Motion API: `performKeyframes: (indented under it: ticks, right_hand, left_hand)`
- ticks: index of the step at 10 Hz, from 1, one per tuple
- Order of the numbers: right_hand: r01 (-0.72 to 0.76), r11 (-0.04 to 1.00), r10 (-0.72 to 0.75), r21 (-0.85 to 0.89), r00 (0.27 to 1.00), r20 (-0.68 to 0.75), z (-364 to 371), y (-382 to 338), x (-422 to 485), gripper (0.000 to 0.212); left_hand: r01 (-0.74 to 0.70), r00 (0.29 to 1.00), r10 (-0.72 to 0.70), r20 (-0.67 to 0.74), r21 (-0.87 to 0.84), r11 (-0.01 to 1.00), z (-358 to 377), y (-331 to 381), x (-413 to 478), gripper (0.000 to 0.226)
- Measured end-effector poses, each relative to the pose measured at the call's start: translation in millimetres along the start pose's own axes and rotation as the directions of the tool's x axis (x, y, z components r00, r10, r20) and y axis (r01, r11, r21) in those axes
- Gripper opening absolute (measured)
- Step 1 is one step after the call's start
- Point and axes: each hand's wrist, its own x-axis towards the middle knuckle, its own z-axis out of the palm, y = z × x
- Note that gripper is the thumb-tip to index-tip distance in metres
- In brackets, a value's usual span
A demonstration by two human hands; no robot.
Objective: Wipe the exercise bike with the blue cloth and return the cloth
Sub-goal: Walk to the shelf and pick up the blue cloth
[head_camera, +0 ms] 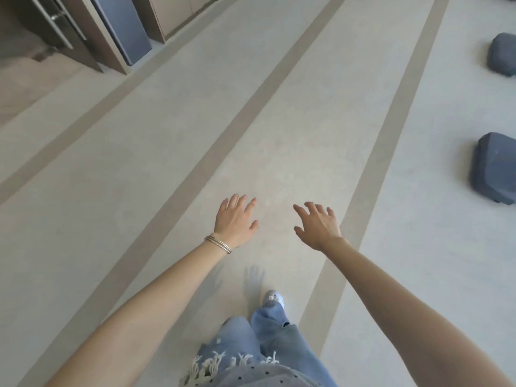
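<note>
My left hand [235,219] and my right hand [318,224] are both held out in front of me above the floor, palms down, fingers spread, holding nothing. A thin bracelet sits on my left wrist. Neither the blue cloth nor the exercise bike is in view. Below the hands I see my legs in blue jeans and one light shoe [275,298] stepping forward.
Pale grey floor [167,163] with darker beige stripes runs ahead. Two dark grey machine bases [492,169] [502,54] stand at the right edge. At the top left are wooden cabinets [173,15], a dark blue-grey panel [122,26] and a door with metal handles.
</note>
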Motion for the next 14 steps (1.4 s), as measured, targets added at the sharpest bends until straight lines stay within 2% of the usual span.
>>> performKeyframes:
  ticks: [5, 10, 14]
  right_hand:
    - [0.068, 0.997, -0.067, -0.019, 0.997, 0.049, -38, 31, 160, 0.06]
    - [0.093, 0.995, -0.092, -0.025, 0.995, 0.027, -136, 0, 372, 0.059]
    - [0.183, 0.982, -0.177, -0.051, 0.979, 0.102, -167, 6, 506, 0.059]
  left_hand:
    - [0.089, 0.995, -0.089, 0.035, -0.026, 0.996, -20, -38, 147, 0.06]
    - [0.08, 0.997, -0.08, -0.006, -0.012, 0.997, -84, -159, 337, 0.058]
    - [0.184, 0.981, -0.182, 0.072, -0.021, 0.983, -91, -208, 438, 0.057]
